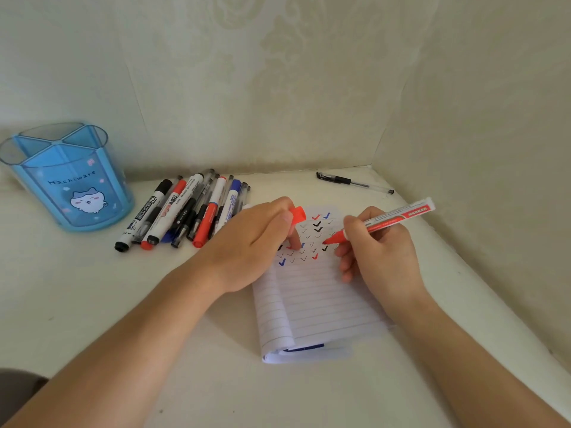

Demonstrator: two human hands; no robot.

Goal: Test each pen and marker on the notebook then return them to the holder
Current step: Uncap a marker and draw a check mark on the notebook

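Red marker (401,215) clamped in your R grip (377,251), tip on notebook (324,304); L grip (253,242) pinches its cap (298,214), finger on page.

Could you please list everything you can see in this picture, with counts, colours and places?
holder: one, blue, back left
pile: one, pens and markers, count unclear, black, red, blue, between holder and notebook
pen: one, black and clear, alone, back right
notebook: one, white, lined, open, centre
ticks: many, red, blue, black, upper page
marker: one, red and white, uncapped, tip at page
cap: one, red, above notebook
table: one, white
left hand: holds cap, finger on notebook
right hand: holds marker
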